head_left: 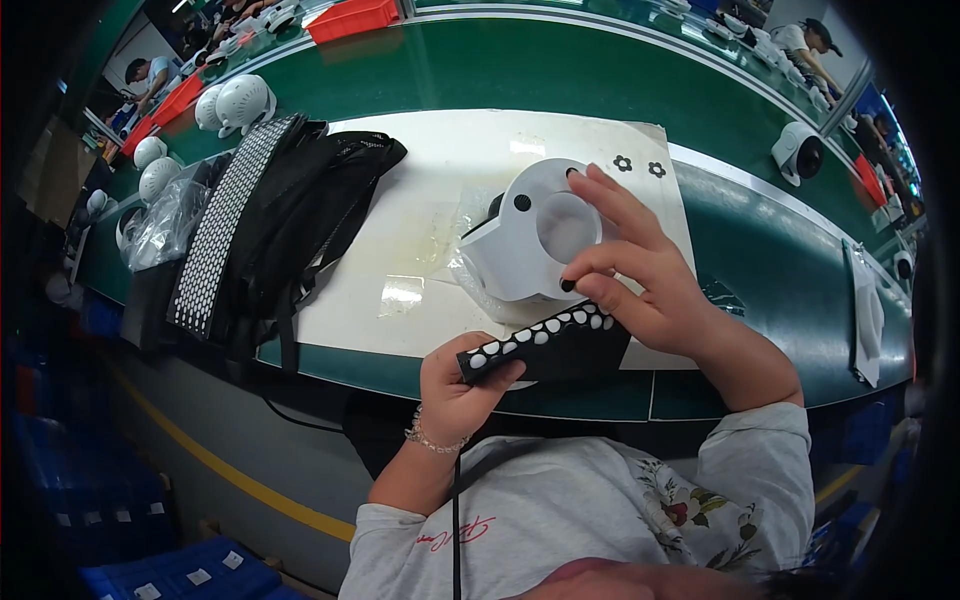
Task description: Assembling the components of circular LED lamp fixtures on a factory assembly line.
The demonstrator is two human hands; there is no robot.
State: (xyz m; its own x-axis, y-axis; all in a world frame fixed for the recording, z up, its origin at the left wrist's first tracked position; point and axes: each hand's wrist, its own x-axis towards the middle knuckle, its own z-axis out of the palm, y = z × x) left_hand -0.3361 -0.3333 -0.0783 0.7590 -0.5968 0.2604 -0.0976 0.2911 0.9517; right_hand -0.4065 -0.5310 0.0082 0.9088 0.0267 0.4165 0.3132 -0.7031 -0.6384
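Observation:
A white plastic housing (500, 262) with a round recess stands tilted on bubble wrap (478, 290) in front of me. One black round pad (522, 202) sits on its rim, and another dark pad shows by my raised fingertip. My right hand (640, 265) pinches a small black round pad (568, 285) between thumb and forefinger, at the housing's lower right edge; its other fingers are spread. With my left hand (462, 385) I grip the near left end of a black foam sheet (570, 360), its upper edge dotted with white ovals.
To the left lie a heap of black sheets (290, 220), a white-dotted strip (225, 235) and clear plastic bags (170, 225). White round devices (245, 100) stand behind them. Two flower-shaped black pieces (622, 163) are on the white board (400, 230). Another white device (797, 152) stands at right.

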